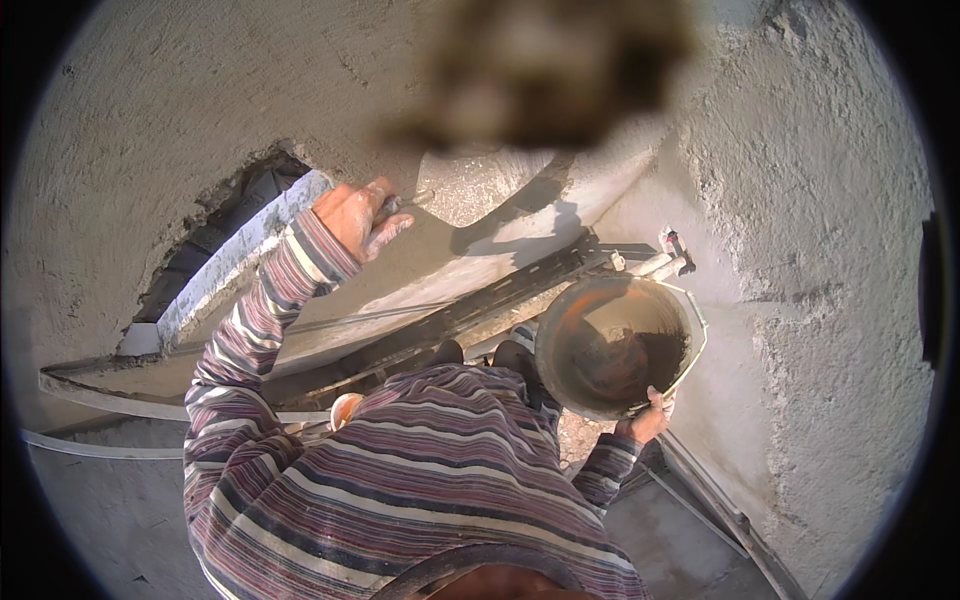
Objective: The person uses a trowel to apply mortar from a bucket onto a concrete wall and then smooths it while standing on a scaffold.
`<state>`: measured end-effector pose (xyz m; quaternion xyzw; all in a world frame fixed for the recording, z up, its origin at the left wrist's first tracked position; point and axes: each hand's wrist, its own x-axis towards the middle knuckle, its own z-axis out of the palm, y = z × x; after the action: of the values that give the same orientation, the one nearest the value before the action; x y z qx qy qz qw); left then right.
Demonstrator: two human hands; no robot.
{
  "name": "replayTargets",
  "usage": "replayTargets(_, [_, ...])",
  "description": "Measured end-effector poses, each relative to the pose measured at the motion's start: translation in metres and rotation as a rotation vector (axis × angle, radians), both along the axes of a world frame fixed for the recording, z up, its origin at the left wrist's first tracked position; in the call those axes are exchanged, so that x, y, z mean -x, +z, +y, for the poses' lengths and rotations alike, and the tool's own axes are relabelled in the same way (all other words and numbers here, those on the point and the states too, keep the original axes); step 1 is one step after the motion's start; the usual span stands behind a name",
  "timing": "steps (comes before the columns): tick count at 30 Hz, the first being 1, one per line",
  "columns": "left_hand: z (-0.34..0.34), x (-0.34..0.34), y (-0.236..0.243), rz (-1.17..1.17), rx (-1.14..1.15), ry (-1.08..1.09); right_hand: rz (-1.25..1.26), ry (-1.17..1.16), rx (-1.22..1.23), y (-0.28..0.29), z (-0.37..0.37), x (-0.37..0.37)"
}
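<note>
The trowel [470,185] is sitting just right of the left hand [358,218], which is gripping its handle with fingers curled in; its blade is showing a wet-looking, speckled grey face. Whether that blade is touching the front wall [110,200], I can't tell. The bucket [568,335] is resting just ahead and left of the right hand [650,418], which is grasping it at the near rim; its inside is showing grey and orange smears, though how much mix it is holding isn't clear.

The front wall is already wearing a rough grey coat, so I'm judging the plastering partly done. Left of the left hand, the opening [195,245] is keeping a ragged edge, probably awaiting trimming or filling. Above the trowel, a blurred dark shape [560,75] is hiding more. Right of the right hand, the side wall [840,220] is looking coarse, likely unsmoothed.
</note>
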<state>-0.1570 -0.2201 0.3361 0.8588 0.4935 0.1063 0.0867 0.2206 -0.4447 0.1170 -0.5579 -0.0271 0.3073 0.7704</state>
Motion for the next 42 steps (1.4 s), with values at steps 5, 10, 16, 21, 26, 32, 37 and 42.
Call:
replayTargets(5, [0.001, -0.052, -0.063, -0.141, 0.768, -0.320, 0.014, -0.002, 0.021, -0.016, -0.007, -0.010])
replayTargets(10, [0.098, -0.049, -0.121, -0.362, 0.846, 0.248, -0.007, -0.065, 0.122, -0.013, -0.010, -0.021])
replayTargets(16, [0.126, -0.034, 0.058, -0.145, 0.218, -0.161, -0.098, -0.132, 0.100, -0.012, -0.024, -0.039])
replayTargets(21, [0.087, -0.028, -0.022, -0.328, 0.149, -0.147, -0.062, -0.078, 0.122, -0.017, 0.003, -0.029])
replayTargets(26, [0.094, -0.015, -0.182, 0.165, 0.322, 0.227, -0.045, 0.048, 0.066, -0.008, 0.016, -0.037])
replayTargets(32, [0.091, 0.005, -0.174, 0.171, 0.293, 0.308, -0.039, 0.037, 0.093, 0.020, 0.029, -0.027])
replayTargets(37, [0.079, -0.006, -0.103, 0.182, 0.250, 0.317, -0.030, 0.059, 0.113, 0.002, 0.037, -0.036])
replayTargets(42, [0.086, -0.010, -0.061, 0.129, 0.005, 0.280, -0.012, 0.102, 0.046, -0.009, 0.045, -0.035])
